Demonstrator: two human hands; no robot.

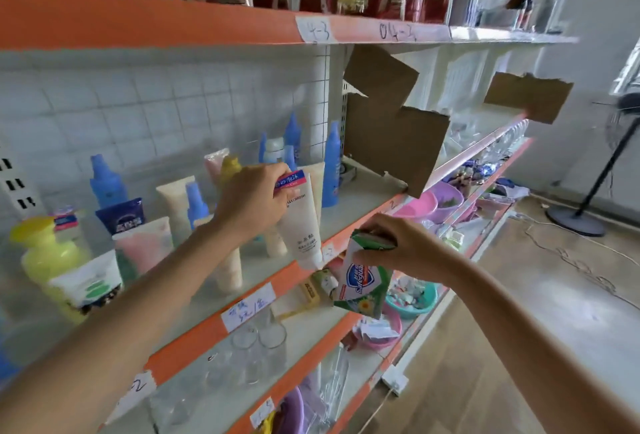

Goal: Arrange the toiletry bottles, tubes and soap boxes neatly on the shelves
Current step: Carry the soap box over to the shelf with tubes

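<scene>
- Forearms reach in from 7 and 5 o'clock toward the orange-edged shelf [194,340] that runs across the middle of the view.
- Right hand [398,246], just right of centre, has its fingers curled down over the top of a green and white soap box [363,288]; the box hangs tilted in front of the shelf edge, out over the shelf below.
- Left hand [252,201], at centre, grips the crimped end of a white tube [301,225] with a red and blue band; the tube hangs cap down, and its cap lies level with the shelf's front edge.
- Clear glasses [259,333] stand on the lower shelf at 6 o'clock, and coloured plastic basins [415,298] sit further along it toward 4 o'clock.
- A yellow pump bottle [45,257] stands at 9 o'clock on the middle shelf, with a white pouch [86,281] in front of it.
- Cream tubes [176,198] and a pink tube [145,243] stand upright behind the left hand, with blue bottles [107,180] toward the tiled back wall.
- Torn cardboard [391,128] hangs at 1 o'clock at the shelf's far end.
- A black fan stand [585,205] is on the floor at 3 o'clock.
</scene>
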